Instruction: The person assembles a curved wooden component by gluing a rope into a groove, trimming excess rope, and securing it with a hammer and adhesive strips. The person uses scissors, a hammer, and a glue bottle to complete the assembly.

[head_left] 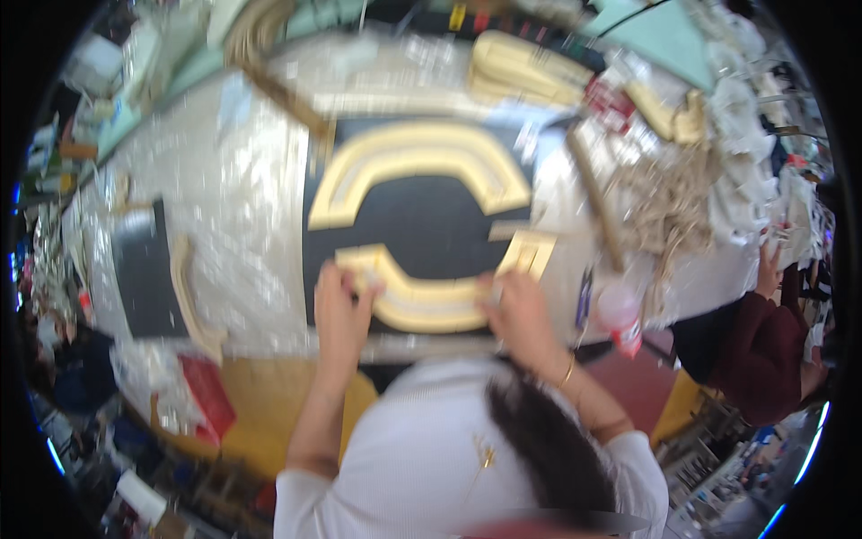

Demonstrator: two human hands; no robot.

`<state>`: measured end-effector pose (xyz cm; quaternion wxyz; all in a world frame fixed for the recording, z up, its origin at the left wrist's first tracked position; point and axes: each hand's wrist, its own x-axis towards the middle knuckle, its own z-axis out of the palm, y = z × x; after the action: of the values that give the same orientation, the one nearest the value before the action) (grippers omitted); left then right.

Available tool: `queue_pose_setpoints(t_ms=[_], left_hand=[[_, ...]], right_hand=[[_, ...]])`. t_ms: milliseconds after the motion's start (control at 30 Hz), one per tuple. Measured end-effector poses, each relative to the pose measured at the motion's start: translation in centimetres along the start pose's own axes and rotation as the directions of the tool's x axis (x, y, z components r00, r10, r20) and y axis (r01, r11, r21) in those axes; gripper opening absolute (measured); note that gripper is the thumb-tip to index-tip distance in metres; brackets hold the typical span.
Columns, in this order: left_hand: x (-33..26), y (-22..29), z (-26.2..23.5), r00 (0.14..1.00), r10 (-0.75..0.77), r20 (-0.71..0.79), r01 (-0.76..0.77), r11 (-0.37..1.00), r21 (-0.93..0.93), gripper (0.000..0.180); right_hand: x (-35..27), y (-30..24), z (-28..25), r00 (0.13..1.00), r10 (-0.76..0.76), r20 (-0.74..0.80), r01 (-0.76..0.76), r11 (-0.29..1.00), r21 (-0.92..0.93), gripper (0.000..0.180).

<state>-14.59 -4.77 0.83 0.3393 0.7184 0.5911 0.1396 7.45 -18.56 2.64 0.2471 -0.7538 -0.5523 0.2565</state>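
A wide tabletop [233, 225] covered in glittery silver-white cloth fills most of the view, its far side crowded with blurred clutter. In the middle lies a black board [431, 225], and on it rests a large cream-coloured curved frame piece [417, 157], arched with its open side toward the person. Nearer the person, at the board's front edge, lies a smaller cream curved piece [422, 301] that opens the other way, so the two together outline a rough ring. A second dark panel [144, 269] sits on the left of the tabletop with a pale curved strip [184, 292] beside it.

The left hand [341, 305] rests on the left end of the smaller curved piece, fingers bent down over it and pressing on its top. The right hand [516, 310] lies on the right end of the same piece, fingers curled against it; whether either hand actually clamps the piece cannot be told through the blur. A gold bangle [567, 370] circles the right wrist. At the right edge, another person's sleeve [750, 350] in dark red shows beside the tabletop.
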Motion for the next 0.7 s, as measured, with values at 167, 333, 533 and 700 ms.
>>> queue_pose_setpoints(t_ms=[167,333,533,700], left_hand=[[-0.5,0.3,-0.5,0.97,0.245,-0.012,-0.244,0.969,0.042,0.025],[-1.5,-1.0,-0.8,0.909,0.416,-0.008,-0.407,0.893,0.191,0.036],[-3.1,-2.1,-1.4,0.849,0.525,0.059,-0.503,0.769,0.394,0.056],[-3.6,-3.2,-1.1,0.867,0.495,0.051,-0.465,0.771,0.434,0.056]], right_hand=[[0.0,-0.1,-0.4,1.0,-0.013,-0.014,0.013,1.0,0.018,0.03],[-0.2,0.2,-0.1,1.0,-0.027,-0.006,0.027,1.0,0.014,0.031],[0.0,0.2,0.4,0.999,-0.036,-0.02,0.036,0.999,0.011,0.037],[0.3,0.1,0.8,0.997,-0.053,-0.052,0.057,0.996,0.07,0.039]])
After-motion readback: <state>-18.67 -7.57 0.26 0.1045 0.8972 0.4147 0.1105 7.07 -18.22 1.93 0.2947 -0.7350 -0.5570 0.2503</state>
